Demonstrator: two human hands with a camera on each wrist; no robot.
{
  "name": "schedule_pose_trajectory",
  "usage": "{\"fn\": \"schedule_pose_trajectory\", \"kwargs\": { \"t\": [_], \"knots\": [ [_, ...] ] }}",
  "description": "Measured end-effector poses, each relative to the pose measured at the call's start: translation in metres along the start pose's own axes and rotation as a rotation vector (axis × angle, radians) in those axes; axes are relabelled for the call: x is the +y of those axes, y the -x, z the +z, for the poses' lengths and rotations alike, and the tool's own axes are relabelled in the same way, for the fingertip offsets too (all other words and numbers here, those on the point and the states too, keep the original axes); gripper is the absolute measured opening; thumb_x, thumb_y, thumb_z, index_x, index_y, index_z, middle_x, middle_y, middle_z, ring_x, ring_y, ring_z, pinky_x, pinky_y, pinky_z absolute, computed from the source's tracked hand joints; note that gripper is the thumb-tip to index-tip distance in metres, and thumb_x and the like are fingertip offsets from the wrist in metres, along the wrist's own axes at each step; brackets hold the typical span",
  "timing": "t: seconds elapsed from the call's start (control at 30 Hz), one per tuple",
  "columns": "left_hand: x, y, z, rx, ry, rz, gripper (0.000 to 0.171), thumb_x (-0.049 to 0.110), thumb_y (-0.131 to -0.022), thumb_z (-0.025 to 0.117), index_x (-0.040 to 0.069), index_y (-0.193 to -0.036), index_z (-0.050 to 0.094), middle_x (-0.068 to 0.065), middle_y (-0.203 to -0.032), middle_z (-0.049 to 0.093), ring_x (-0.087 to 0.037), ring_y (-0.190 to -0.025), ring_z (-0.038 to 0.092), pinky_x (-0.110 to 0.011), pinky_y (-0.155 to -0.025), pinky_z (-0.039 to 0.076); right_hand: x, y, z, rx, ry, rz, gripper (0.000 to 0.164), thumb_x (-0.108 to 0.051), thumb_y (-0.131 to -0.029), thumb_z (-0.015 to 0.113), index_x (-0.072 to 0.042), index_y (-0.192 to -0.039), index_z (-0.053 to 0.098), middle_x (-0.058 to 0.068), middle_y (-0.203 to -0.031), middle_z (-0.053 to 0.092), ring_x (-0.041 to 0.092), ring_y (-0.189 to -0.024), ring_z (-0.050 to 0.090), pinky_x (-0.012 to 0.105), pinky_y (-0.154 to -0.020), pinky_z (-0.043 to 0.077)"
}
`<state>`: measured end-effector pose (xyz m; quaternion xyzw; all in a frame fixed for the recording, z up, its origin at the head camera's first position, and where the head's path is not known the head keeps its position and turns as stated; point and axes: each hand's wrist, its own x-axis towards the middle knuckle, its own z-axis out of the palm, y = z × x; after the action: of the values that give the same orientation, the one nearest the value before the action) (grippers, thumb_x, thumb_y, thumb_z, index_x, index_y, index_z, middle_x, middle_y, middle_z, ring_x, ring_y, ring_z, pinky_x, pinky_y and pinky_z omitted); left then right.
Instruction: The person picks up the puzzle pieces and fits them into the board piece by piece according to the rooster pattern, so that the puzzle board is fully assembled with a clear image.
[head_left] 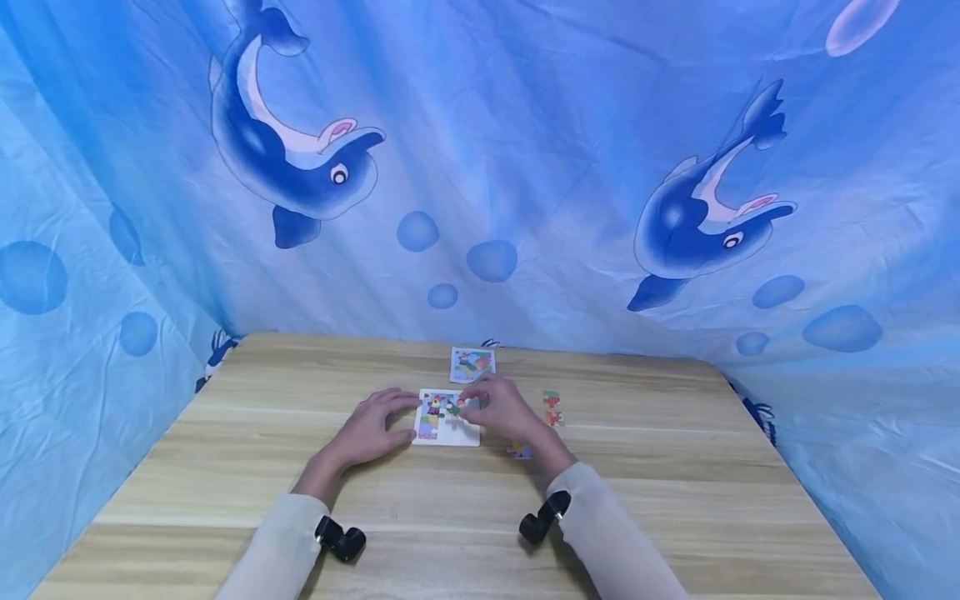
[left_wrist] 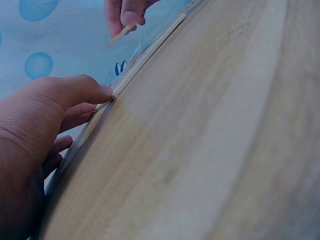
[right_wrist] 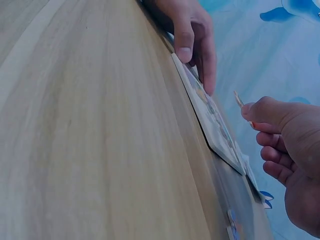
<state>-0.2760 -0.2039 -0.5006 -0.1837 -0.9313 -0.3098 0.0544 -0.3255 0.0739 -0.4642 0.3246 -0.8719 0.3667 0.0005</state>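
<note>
Pale sleeves (head_left: 273, 546) with black wrist cameras (head_left: 348, 543) strapped over them come in from the bottom edge of the head view, reaching across a wood-grain table (head_left: 420, 508). Just below the centre of the frame, a white jigsaw tray (head_left: 465, 435) lies flat between the two hands, colourful pieces filling its left side and bare white showing at its lower right. The left hand (head_left: 371, 429) is at the tray's left edge, thumb and fingers spread apart, touching its border near the corners. The right hand (head_left: 498, 407) is over the tray's upper right, thumb and forefinger clamped together on a thin jigsaw piece (right_wrist: 238, 98); the right wrist view shows that piece raised clear of the tray. Just above the tray in the head view lies a printed picture card (head_left: 472, 364). Loose jigsaw pieces (head_left: 554, 417) lie right of the right hand, with another, a purple-and-yellow piece (head_left: 521, 451), just below its wrist. A blue dolphin curtain (head_left: 555, 167) fills the upper frame
</note>
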Motion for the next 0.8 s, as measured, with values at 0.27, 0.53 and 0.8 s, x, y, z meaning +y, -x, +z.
{"fn": "schedule_pose_trajectory", "kwargs": {
  "t": [0.27, 0.53, 0.8],
  "knots": [
    [-0.001, 0.001, 0.0, -0.003, 0.002, -0.012, 0.056, 0.029, -0.089, 0.073, 0.019, -0.143, 0.062, -0.008, -0.156, 0.053, -0.041, -0.151, 0.038, -0.072, -0.122, 0.025, -0.006, -0.007, 0.009, -0.021, 0.011, 0.006, 0.016, -0.021, -0.09, 0.077, -0.013, -0.104, 0.08, 0.002, -0.11, 0.071, 0.027, -0.102, 0.064, 0.03, -0.081, 0.053],
    [0.001, 0.001, 0.0, -0.001, -0.002, -0.011, 0.056, 0.028, -0.089, 0.073, 0.018, -0.143, 0.062, -0.009, -0.155, 0.054, -0.041, -0.15, 0.039, -0.071, -0.122, 0.025, -0.004, -0.008, 0.016, -0.039, 0.043, 0.054, 0.019, -0.021, -0.089, 0.079, -0.012, -0.105, 0.08, 0.002, -0.109, 0.07, 0.022, -0.104, 0.063, 0.037, -0.09, 0.053],
    [0.001, 0.002, 0.001, 0.005, 0.001, 0.001, 0.056, 0.029, -0.089, 0.073, 0.017, -0.143, 0.063, -0.009, -0.155, 0.054, -0.041, -0.15, 0.039, -0.072, -0.121, 0.025, 0.003, -0.007, 0.022, -0.038, 0.079, 0.064, 0.022, -0.022, -0.088, 0.081, -0.012, -0.108, 0.08, 0.003, -0.111, 0.07, 0.019, -0.104, 0.063, 0.035, -0.094, 0.054]
  ]
}}
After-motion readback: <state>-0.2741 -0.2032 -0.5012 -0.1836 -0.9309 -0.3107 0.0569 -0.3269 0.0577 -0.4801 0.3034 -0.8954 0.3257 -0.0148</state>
